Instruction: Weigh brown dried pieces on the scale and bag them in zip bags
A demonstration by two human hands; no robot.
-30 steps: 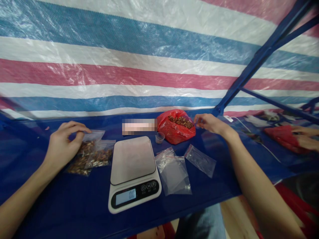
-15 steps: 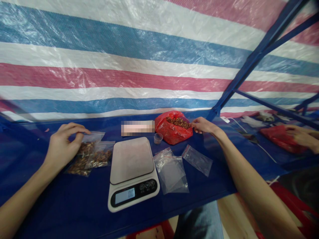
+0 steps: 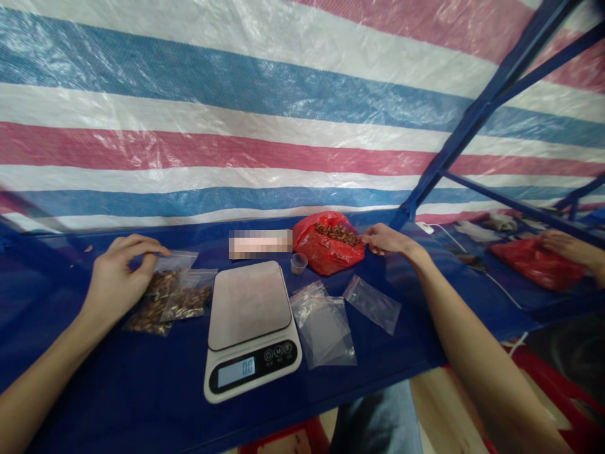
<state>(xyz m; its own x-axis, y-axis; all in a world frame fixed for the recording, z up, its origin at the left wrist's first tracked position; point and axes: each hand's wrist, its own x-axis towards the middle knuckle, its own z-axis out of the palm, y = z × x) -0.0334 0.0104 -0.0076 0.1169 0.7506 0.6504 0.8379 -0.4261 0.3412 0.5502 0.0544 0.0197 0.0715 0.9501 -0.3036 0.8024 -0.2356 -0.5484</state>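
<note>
My left hand (image 3: 118, 272) rests on a pile of small clear bags filled with brown pieces (image 3: 176, 297), its fingertips pinching the top edge of one bag. My right hand (image 3: 385, 239) reaches to the right rim of a red plastic bag of brown pieces (image 3: 326, 244), its fingers curled together at the bag's edge. Between my hands stands a white kitchen scale (image 3: 250, 325) that reads 0.0. A tiny clear cup (image 3: 299, 263) stands beside the red bag.
Several empty clear zip bags (image 3: 326, 321) lie right of the scale on the blue table (image 3: 118, 384). A striped tarp hangs behind. At the far right, another person's hand (image 3: 570, 247) rests by a second red bag (image 3: 536, 261). A white cable runs there.
My right hand has moved left to the red bag's rim. The left hand stays on the filled bags. The view has shifted slightly.
</note>
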